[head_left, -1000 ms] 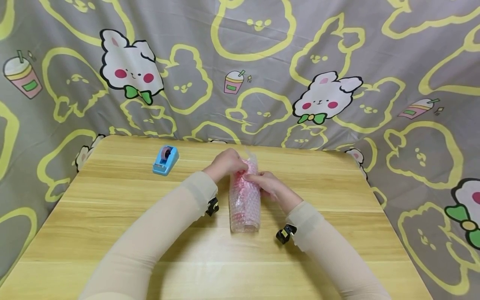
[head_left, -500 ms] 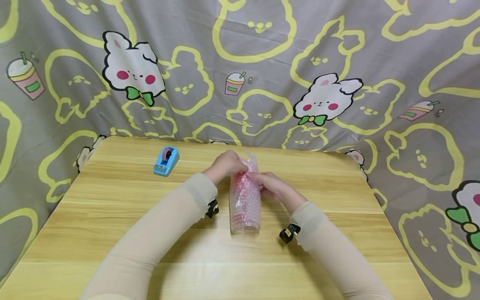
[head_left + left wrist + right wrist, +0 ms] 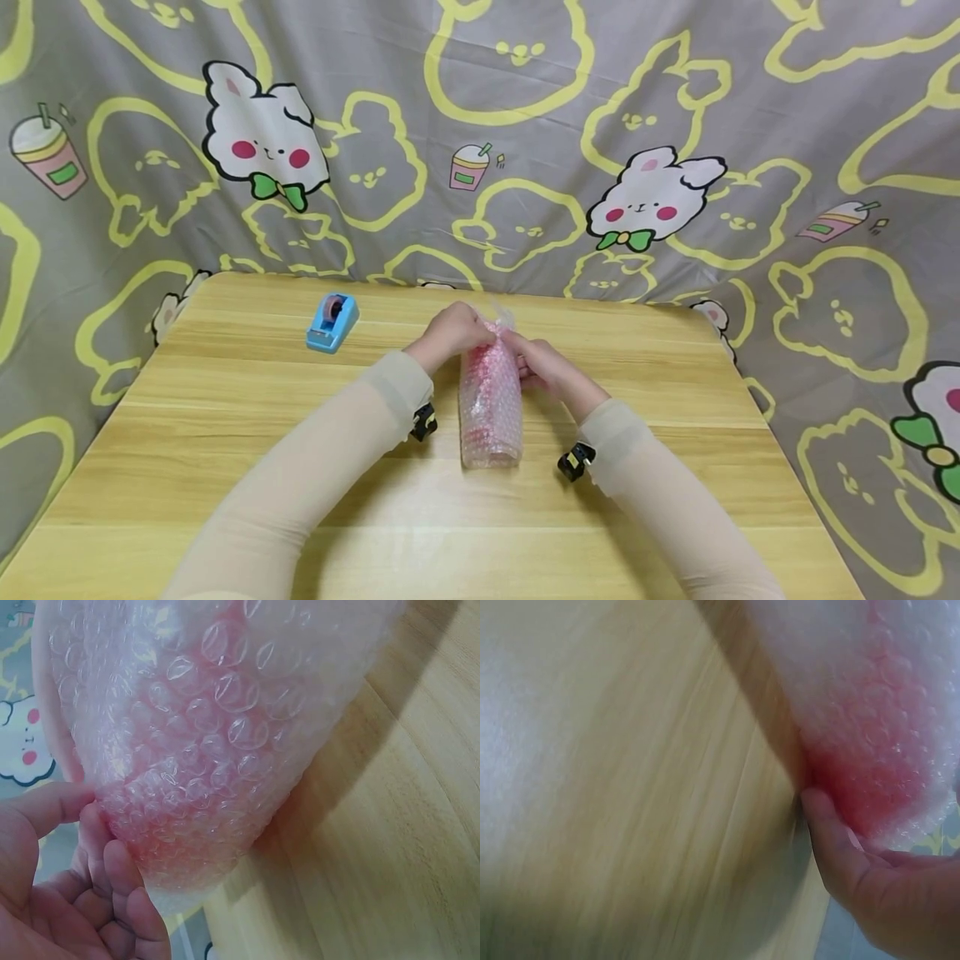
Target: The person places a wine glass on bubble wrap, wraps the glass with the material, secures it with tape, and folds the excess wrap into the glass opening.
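Note:
A bubble-wrapped bundle (image 3: 489,408) with something pinkish-red inside lies lengthwise at the middle of the wooden table; the wrap hides what the inner thing is. My left hand (image 3: 454,335) comes in from the left and pinches the wrap near its far end between thumb and index finger. In the left wrist view, the other fingers of this hand (image 3: 124,881) curl loosely beside the wrap. From the right side, my right hand (image 3: 546,367) grips the far part, thumb on top near the left fingertips. Its fingers (image 3: 832,832) bear against the reddish end in the right wrist view.
A blue tape dispenser (image 3: 332,322) with a roll of tape stands at the back left of the table (image 3: 225,467). Behind the table's far edge hangs a grey curtain (image 3: 405,50) with cartoon prints, which also runs along both sides.
My right thumb has slid a little farther along the wrap, away from me, closer to the left fingertips. The left hand keeps its pinch in nearly the same spot.

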Available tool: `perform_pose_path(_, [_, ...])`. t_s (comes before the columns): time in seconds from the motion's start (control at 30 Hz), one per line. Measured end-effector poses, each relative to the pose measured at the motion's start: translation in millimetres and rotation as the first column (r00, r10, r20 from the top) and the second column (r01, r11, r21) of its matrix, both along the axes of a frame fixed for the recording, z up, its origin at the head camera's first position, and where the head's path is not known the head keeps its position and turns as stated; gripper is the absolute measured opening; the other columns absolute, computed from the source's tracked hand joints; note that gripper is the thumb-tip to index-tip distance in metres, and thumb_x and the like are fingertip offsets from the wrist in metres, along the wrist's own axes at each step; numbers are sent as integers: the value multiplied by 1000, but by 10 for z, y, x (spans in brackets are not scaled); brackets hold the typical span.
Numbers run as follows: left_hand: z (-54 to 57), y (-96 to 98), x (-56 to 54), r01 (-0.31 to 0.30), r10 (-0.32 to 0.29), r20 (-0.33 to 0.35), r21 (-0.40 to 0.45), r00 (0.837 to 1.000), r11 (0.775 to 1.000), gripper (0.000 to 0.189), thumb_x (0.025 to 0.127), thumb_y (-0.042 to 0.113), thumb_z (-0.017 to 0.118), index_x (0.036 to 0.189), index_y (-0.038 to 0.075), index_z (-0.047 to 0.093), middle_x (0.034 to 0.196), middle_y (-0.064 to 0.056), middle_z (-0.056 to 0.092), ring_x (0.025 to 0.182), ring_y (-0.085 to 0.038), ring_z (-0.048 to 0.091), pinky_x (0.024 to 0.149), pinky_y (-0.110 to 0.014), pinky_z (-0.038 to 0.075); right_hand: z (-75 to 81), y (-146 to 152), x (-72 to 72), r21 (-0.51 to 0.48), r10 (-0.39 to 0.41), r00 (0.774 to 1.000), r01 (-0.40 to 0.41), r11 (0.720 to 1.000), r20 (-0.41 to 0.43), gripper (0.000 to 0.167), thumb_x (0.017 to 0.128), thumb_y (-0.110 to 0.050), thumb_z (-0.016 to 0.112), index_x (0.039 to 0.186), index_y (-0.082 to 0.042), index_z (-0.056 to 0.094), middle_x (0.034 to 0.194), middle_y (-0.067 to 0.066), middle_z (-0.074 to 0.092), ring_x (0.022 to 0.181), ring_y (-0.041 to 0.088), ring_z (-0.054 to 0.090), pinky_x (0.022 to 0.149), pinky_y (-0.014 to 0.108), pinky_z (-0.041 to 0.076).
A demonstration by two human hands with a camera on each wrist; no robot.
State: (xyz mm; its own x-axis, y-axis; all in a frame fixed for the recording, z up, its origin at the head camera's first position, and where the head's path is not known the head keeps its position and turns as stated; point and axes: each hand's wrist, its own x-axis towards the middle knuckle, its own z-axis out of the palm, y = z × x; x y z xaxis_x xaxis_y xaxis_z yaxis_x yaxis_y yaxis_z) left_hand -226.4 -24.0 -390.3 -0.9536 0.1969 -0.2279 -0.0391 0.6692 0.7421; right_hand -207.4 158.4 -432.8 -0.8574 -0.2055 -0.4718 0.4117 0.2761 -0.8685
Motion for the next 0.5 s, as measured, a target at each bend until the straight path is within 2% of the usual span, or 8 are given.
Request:
perform_pose_path(0.13, [-2, -1, -2, 1, -1, 0, -2, 1000, 1000, 32, 83, 23, 77, 62, 10, 56, 63, 0, 50, 65, -16, 48, 58, -27, 42, 11, -17, -9, 21, -4, 1000, 4, 1000, -13, 44, 101, -47, 51, 83, -8, 61, 65, -1, 59, 63, 10, 59, 64, 28, 54])
perform_pose_path(0.5, [-16, -16, 9, 7, -7, -9, 23, 1000, 1000, 30, 83, 22, 76, 62, 10, 58, 63, 1, 50, 65, -16, 48, 58, -25, 41, 40, -46, 10, 56, 3, 998, 1, 998, -59, 43, 103, -41, 48, 93, -1, 62, 70, 1, 64, 64, 11, 62, 66, 29, 56])
